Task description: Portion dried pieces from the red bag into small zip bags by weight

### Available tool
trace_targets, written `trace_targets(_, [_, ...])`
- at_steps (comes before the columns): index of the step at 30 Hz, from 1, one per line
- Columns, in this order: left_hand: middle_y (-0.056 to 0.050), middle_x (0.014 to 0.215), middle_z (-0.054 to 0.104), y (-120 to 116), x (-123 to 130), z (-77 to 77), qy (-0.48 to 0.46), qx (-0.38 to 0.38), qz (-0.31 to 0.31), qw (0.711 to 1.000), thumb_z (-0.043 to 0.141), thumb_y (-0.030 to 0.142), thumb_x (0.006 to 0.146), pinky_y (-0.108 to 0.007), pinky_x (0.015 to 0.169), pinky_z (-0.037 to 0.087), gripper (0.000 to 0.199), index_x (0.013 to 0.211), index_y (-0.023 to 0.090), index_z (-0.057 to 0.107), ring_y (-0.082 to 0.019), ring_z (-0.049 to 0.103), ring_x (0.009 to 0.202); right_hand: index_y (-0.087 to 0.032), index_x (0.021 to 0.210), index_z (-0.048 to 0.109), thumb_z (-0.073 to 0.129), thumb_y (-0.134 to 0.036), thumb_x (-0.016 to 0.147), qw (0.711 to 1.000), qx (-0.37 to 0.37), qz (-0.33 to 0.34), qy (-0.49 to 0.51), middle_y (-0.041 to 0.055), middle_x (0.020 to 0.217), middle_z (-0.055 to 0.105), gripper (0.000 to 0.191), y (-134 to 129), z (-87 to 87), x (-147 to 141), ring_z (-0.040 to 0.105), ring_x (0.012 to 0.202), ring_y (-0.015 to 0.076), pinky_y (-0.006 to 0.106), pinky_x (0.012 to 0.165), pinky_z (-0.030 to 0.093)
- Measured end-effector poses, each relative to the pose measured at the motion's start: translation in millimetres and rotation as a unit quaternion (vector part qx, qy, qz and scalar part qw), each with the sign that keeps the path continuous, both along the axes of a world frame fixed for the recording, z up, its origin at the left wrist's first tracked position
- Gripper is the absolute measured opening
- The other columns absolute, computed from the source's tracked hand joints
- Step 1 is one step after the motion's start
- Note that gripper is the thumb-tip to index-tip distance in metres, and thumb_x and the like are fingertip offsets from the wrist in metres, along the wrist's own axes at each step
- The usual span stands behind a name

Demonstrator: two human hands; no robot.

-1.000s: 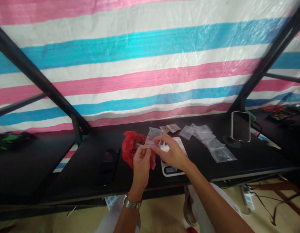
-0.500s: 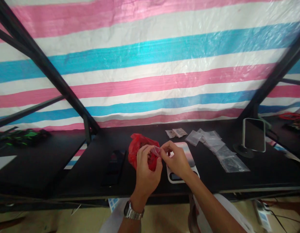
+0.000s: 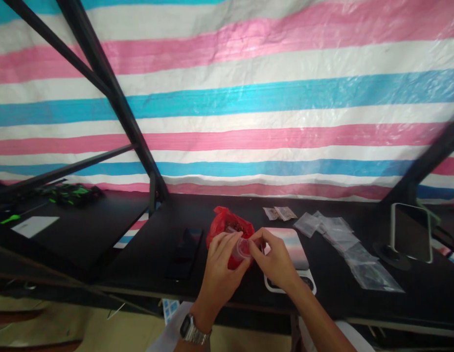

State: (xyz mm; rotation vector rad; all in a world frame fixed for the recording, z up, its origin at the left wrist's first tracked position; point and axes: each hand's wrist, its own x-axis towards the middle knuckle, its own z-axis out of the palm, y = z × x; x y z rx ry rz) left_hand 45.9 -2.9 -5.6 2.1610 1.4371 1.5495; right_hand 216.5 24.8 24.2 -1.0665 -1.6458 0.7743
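Both of my hands meet over a red plastic bag (image 3: 222, 224), which stands open with small brown bits inside. A small clear plastic bag (image 3: 243, 248) is between them, its mouth rounded open. My left hand (image 3: 221, 271) curves its fingers and thumb around this bag from the left. From the right, my right hand (image 3: 274, 256) pinches its edge between thumb and fingertips. Beneath my right hand and wrist lies a white kitchen scale (image 3: 295, 247) with a shiny top plate; its display is partly covered. What the clear bag contains, if anything, I cannot make out.
Two small filled packets (image 3: 284, 213) lie behind the scale. A spread row of flat clear bags (image 3: 359, 256) runs along the right, near a phone on a stand (image 3: 410, 232). On the left lies a dark flat object (image 3: 183, 254). Black metal posts (image 3: 120, 102) frame the table.
The view has turned left, so the table items appear farther right. The clear bag's mouth now shows wider and rounder between my hands, which stay over the red bag.
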Motion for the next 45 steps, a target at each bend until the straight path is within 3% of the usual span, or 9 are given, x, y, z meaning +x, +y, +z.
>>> trace_targets(11, [-0.008, 0.123, 0.080, -12, -19, 9.9, -0.081, -0.071, -0.047, 0.993, 0.078, 0.024, 0.088, -0.046, 0.106, 0.057, 0.042, 0.130, 0.031, 0.078, -0.030, 0.070, 0.116, -0.024, 0.080, 0.063, 0.060, -0.034, 0.097, 0.999, 0.036, 0.022, 0.013, -0.0011, 0.070, 0.063, 0.020, -10, 0.4, -10, 0.056, 0.064, 0.0167, 0.029, 0.061, 0.044])
trace_targets(15, [-0.009, 0.114, 0.082, -13, -34, 14.1, -0.214, -0.153, -0.051, 0.963, 0.080, 0.024, 0.083, -0.042, 0.103, 0.058, 0.037, 0.120, 0.027, 0.083, -0.028, 0.075, 0.107, -0.022, 0.093, 0.069, 0.053, -0.037, 0.105, 0.994, 0.014, -0.008, -0.110, 0.0044, 0.086, 0.073, 0.025, 10, 1.3, -14, 0.066, 0.079, 0.0216, 0.032, 0.074, 0.049])
trace_targets(19, [-0.009, 0.111, 0.084, -12, -53, 17.3, -0.265, -0.270, -0.113, 0.919, 0.082, 0.031, 0.082, -0.038, 0.096, 0.059, 0.034, 0.115, 0.023, 0.084, -0.027, 0.076, 0.102, -0.020, 0.102, 0.075, 0.059, -0.037, 0.105, 0.914, -0.007, -0.051, -0.402, 0.0132, 0.107, 0.077, 0.024, 35, 6.3, -35, 0.070, 0.106, 0.0304, 0.039, 0.091, 0.048])
trace_targets(23, [-0.010, 0.101, 0.082, -12, -61, 15.8, -0.237, -0.341, -0.202, 0.887, 0.081, 0.038, 0.085, -0.032, 0.084, 0.056, 0.031, 0.109, 0.018, 0.082, -0.024, 0.074, 0.092, -0.021, 0.119, 0.074, 0.059, -0.048, 0.105, 0.853, 0.005, -0.043, -0.520, 0.0163, 0.119, 0.078, 0.033, 46, 10.2, -65, 0.069, 0.117, 0.0322, 0.040, 0.097, 0.046])
trace_targets(27, [-0.004, 0.087, 0.076, -16, -54, 15.2, -0.186, -0.413, -0.262, 0.852, 0.083, 0.035, 0.082, -0.027, 0.072, 0.049, 0.025, 0.098, 0.017, 0.080, -0.018, 0.066, 0.077, -0.020, 0.118, 0.073, 0.059, -0.040, 0.104, 0.848, -0.011, -0.031, -0.529, 0.0168, 0.117, 0.079, 0.028, 54, 10.3, -77, 0.072, 0.114, 0.0315, 0.039, 0.094, 0.047])
trace_targets(31, [-0.002, 0.083, 0.072, -21, -45, 18.7, -0.166, -0.434, -0.263, 0.845, 0.084, 0.035, 0.079, -0.025, 0.066, 0.045, 0.025, 0.096, 0.018, 0.079, -0.017, 0.061, 0.074, -0.023, 0.115, 0.074, 0.063, -0.032, 0.099, 0.853, -0.040, 0.004, -0.521, 0.0117, 0.111, 0.081, 0.022, 65, 9.9, -68, 0.076, 0.103, 0.0288, 0.034, 0.082, 0.049])
trace_targets(37, [-0.002, 0.084, 0.071, -22, -39, 19.6, -0.136, -0.447, -0.269, 0.842, 0.087, 0.033, 0.074, -0.025, 0.068, 0.045, 0.027, 0.095, 0.019, 0.077, -0.018, 0.060, 0.077, -0.018, 0.122, 0.076, 0.059, -0.002, 0.088, 0.854, 0.001, 0.068, -0.515, 0.0150, 0.130, 0.077, 0.041, 76, 13.2, -59, 0.072, 0.119, 0.0272, 0.031, 0.093, 0.050])
trace_targets(41, [-0.003, 0.086, 0.071, -21, -36, 20.1, -0.113, -0.444, -0.265, 0.849, 0.086, 0.035, 0.075, -0.026, 0.068, 0.043, 0.027, 0.095, 0.018, 0.077, -0.018, 0.058, 0.077, -0.019, 0.110, 0.080, 0.059, -0.013, 0.096, 0.852, -0.001, 0.104, -0.512, 0.0098, 0.112, 0.083, 0.026, 76, 15.3, -64, 0.078, 0.103, 0.0241, 0.027, 0.085, 0.053])
trace_targets(45, [0.000, 0.084, 0.066, -19, -34, 15.4, -0.079, -0.438, -0.235, 0.864, 0.085, 0.041, 0.077, -0.027, 0.067, 0.039, 0.033, 0.098, 0.017, 0.077, -0.016, 0.053, 0.075, -0.021, 0.115, 0.079, 0.068, -0.020, 0.096, 0.844, -0.005, 0.106, -0.526, 0.0102, 0.119, 0.082, 0.022, 75, 18.1, -62, 0.076, 0.112, 0.0265, 0.029, 0.093, 0.053])
